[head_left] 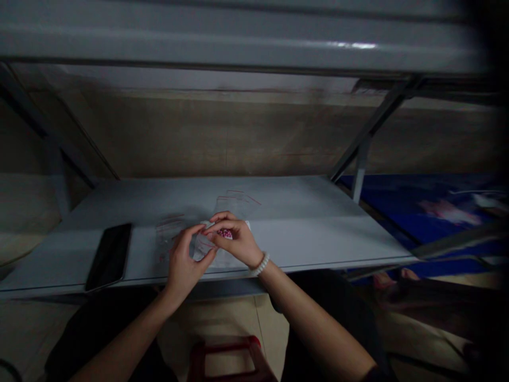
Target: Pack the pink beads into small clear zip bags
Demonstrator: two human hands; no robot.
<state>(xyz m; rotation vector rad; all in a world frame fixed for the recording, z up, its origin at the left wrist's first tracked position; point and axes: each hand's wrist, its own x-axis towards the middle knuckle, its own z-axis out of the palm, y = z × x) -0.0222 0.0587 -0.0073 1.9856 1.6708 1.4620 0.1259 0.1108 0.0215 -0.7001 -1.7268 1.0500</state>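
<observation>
While both hands work close together over the near edge of the bench [306,241], I've got one small clear bag [202,246] between them, a bit left of centre in my view. Left hand [183,262]: thumb and forefinger curved apart in a C, tips near the bag's edges; can't tell whether they pinch the film. Right hand [242,241]: comes in from the other side, fingers bent, forefinger and thumb tips at the bag, forefinger almost meeting the left one. Can't confirm a pinch there either, too dark and small. Pink-and-dark beads [225,233] show in the gap between right forefinger and thumb; I can't tell if they sit inside a bag or on something. White beaded bracelet [260,264] on the right wrist. More clear bags with red seal lines [234,198] lie flat just beyond the right hand; another group of clear bags [169,231] lies left of the left hand. Black phone or tablet [110,256] further left, its near end at the bench edge. Red stool [227,347] below, between the legs. Blue sheet [392,223] off to the right.
</observation>
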